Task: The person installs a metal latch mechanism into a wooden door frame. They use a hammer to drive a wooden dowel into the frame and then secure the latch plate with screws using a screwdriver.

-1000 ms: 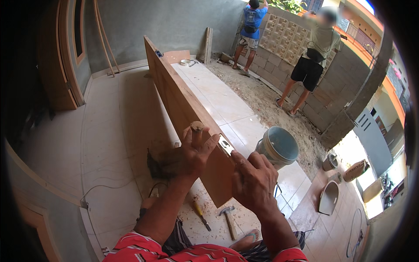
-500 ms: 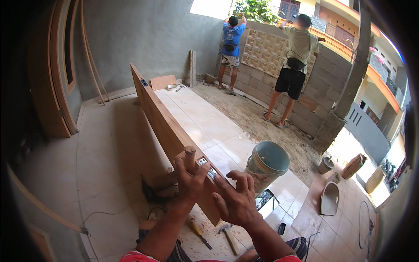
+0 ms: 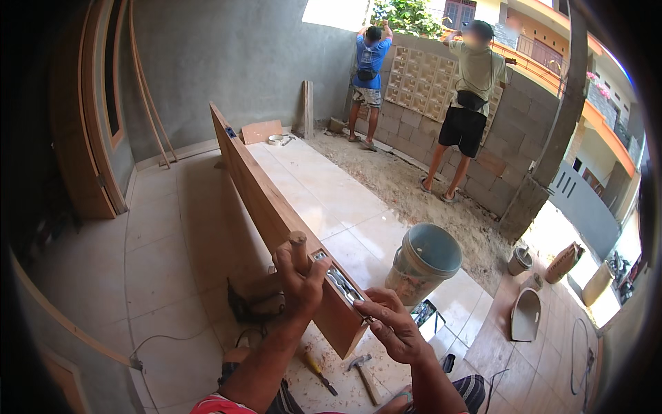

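Note:
A long wooden panel point(image 3: 272, 207), like a door, stands on its narrow edge and runs away from me. A silvery metal fitting point(image 3: 340, 283), perhaps a hinge, lies in a recess in its upper edge. Beside the recess, my left hand point(image 3: 301, 279) is closed round an upright wooden handle point(image 3: 298, 241); the tool's lower part is hidden. My right hand point(image 3: 394, 326) is at the panel's near end, just past the fitting. Its thumb and index finger are pinched together there, and what they hold is too small to make out.
A hammer point(image 3: 364, 379) and a yellow-handled tool point(image 3: 319, 372) lie among wood shavings below. A large bucket point(image 3: 424, 262) stands right of the panel, beside a tray of small parts point(image 3: 426, 317). A dark power tool point(image 3: 243, 303) lies left. Two people point(image 3: 370, 62) stand by the block wall.
My right hand has moved off the fitting toward the panel's near end, uncovering more metal, and its fingers have come together. My left hand keeps its grip on the wooden handle.

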Available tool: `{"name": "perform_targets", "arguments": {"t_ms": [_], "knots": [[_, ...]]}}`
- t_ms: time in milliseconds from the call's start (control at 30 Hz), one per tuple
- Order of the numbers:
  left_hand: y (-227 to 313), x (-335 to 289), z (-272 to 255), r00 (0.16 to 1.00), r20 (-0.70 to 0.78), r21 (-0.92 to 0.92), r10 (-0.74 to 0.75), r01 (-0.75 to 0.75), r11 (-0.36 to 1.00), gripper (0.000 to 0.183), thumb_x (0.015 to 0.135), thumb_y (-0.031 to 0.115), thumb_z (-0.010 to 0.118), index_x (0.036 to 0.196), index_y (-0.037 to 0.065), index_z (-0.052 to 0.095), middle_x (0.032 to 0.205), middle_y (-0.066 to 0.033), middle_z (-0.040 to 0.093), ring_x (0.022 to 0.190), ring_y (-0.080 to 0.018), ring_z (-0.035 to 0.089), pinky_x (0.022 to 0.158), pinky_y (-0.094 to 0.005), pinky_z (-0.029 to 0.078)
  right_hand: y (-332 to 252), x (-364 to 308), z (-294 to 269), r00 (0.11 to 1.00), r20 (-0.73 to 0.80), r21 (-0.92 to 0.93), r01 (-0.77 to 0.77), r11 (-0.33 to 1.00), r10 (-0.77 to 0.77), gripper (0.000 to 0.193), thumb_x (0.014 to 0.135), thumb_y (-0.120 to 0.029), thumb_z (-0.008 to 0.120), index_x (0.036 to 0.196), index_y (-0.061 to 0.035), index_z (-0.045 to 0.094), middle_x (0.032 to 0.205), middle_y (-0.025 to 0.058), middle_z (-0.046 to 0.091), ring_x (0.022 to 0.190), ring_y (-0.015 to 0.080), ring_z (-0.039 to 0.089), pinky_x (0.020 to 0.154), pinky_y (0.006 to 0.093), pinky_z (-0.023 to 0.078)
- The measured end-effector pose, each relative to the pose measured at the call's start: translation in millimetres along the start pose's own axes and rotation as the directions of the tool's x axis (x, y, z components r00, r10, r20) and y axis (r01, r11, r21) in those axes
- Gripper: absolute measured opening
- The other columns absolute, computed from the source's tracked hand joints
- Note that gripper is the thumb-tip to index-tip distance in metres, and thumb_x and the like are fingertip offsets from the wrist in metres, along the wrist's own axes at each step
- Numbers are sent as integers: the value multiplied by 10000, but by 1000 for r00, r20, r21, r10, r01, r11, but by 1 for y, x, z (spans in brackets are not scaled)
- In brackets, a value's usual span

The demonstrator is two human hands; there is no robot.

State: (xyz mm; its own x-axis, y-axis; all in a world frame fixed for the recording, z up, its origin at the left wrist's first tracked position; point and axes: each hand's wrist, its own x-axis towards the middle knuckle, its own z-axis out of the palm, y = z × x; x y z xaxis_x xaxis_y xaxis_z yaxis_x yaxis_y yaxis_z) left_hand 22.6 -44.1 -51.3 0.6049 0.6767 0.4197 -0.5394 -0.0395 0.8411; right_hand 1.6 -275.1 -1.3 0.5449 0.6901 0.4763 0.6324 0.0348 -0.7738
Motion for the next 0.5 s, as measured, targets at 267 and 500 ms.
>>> {"name": "perform_targets", "arguments": {"t_ms": [267, 500], "knots": [[-2, 1, -4, 999, 8, 47, -36, 35, 998, 605, 844, 101, 747, 1337, -10, 414, 1293, -176, 428, 1206, -279, 476, 1067, -446, 420, -7, 19, -30, 977, 213, -366, 58, 929, 22, 639, 850, -3, 775, 1400, -312, 678, 1357, 120, 646, 1149, 309, 671, 983, 441, 521], [5, 3, -8, 999, 21, 134, -48, 45, 990, 633, 883, 117, 706, 1408, -21, 382, 1333, -164, 457, 1216, -258, 531, 1044, -385, 476, -2, 23, -20, 982, 139, -405, 178, 897, -132, 685, 839, 55, 723, 1420, -302, 655, 1239, 103, 708, 1060, 291, 690, 947, 431, 517]]}}
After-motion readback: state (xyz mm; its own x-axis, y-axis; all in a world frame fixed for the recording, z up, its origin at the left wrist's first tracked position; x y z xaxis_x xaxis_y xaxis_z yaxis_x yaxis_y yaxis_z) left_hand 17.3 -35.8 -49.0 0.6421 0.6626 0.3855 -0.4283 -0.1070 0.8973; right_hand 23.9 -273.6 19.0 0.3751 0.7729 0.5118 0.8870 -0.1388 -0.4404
